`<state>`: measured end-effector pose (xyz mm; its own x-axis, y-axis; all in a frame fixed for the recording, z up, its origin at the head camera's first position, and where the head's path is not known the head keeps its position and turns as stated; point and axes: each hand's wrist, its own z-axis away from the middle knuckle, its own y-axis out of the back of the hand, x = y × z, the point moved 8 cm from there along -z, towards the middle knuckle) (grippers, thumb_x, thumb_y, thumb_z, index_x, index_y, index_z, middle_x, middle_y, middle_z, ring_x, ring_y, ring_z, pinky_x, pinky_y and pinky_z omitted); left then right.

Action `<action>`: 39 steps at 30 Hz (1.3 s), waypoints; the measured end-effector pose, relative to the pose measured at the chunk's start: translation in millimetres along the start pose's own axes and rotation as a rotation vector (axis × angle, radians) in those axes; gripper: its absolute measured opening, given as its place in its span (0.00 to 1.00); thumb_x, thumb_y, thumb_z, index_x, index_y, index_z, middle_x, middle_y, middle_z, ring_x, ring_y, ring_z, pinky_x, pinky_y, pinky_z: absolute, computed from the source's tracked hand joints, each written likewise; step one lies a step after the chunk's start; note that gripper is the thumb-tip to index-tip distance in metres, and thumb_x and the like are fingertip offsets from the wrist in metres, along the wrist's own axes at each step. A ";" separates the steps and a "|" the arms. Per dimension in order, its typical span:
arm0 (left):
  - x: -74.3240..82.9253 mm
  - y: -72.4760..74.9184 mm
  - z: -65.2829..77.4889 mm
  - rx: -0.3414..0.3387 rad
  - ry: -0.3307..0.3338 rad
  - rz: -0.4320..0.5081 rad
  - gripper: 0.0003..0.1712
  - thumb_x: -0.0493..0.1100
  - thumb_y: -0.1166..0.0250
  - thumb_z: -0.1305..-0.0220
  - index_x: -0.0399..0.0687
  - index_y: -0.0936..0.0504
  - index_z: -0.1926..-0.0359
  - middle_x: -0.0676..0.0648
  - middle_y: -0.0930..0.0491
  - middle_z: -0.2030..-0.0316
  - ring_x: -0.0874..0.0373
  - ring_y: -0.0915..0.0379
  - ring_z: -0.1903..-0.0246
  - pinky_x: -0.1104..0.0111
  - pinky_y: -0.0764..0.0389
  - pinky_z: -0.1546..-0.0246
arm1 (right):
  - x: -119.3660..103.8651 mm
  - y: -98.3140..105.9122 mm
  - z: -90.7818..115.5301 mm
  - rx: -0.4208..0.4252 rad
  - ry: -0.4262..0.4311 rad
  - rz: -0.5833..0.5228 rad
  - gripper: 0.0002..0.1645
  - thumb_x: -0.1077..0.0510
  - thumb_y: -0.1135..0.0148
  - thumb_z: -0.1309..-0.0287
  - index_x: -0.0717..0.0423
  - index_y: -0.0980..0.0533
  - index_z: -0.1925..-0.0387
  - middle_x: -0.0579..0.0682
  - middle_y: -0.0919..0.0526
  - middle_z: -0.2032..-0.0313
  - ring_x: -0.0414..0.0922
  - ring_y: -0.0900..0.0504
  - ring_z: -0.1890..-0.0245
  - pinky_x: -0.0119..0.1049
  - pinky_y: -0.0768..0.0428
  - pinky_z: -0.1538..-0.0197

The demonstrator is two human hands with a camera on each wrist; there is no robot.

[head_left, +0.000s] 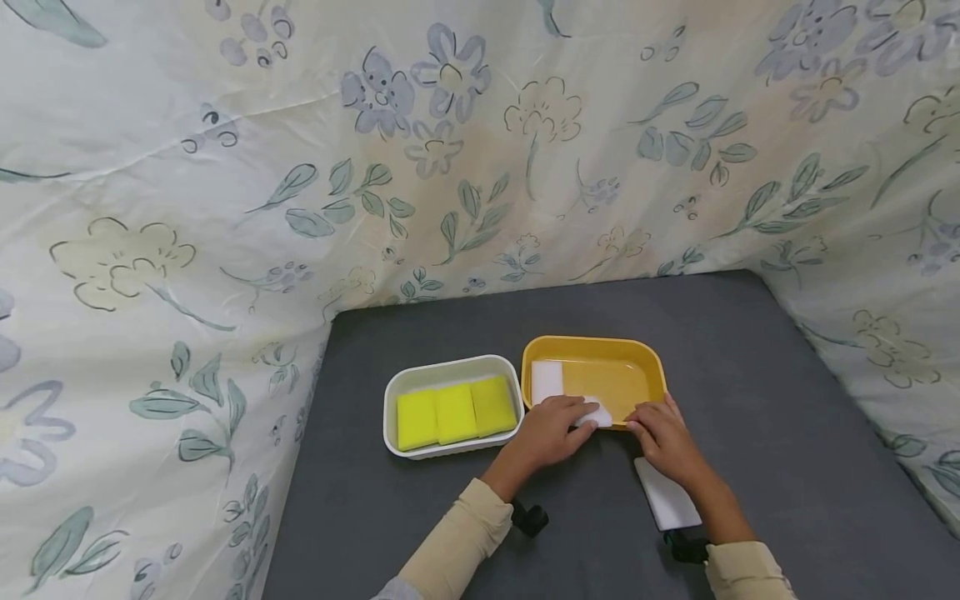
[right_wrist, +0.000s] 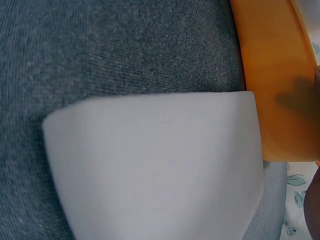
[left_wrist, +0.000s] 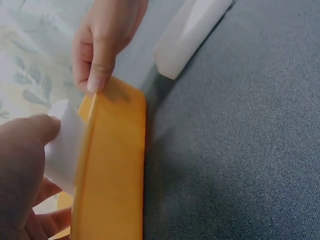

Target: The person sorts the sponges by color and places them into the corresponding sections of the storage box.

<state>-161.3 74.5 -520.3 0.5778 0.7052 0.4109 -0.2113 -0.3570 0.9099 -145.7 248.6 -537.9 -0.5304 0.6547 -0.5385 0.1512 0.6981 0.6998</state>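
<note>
A yellow tray (head_left: pixel 622 379) stands on the dark table, with one white sponge (head_left: pixel 547 378) lying along its left end. My left hand (head_left: pixel 551 432) pinches a second white sponge (head_left: pixel 597 412) between thumb and fingers, just inside the near wall; the left wrist view shows this sponge (left_wrist: pixel 65 145) tilted. At the tray's near right corner, my right hand (head_left: pixel 666 439) grips the rim, thumb outside. A third white sponge (head_left: pixel 667 500) lies on the table under my right wrist and fills much of the right wrist view.
Left of the yellow tray, almost touching it, is a white tray (head_left: pixel 393 417) holding three yellow sponges (head_left: pixel 455 412) that overlap in a row. Floral cloth (head_left: pixel 465 167) hangs behind and at both sides of the dark table (head_left: pixel 585 542).
</note>
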 end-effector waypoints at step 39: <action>1.2 -18.3 -23.5 -0.092 0.166 -0.084 0.24 0.56 0.51 0.22 0.63 0.27 0.30 0.53 0.27 0.33 0.60 0.32 0.35 0.62 0.30 0.37 | 0.9 2.5 2.8 0.045 0.040 -0.005 0.10 0.72 0.33 0.44 0.55 0.22 0.69 0.52 0.17 0.65 0.58 0.22 0.56 0.74 0.49 0.37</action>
<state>-175.2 96.3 -535.1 0.4600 0.8242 0.3303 -0.2432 -0.2408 0.9396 -143.5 251.7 -538.0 -0.5639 0.6399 -0.5220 0.1852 0.7140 0.6752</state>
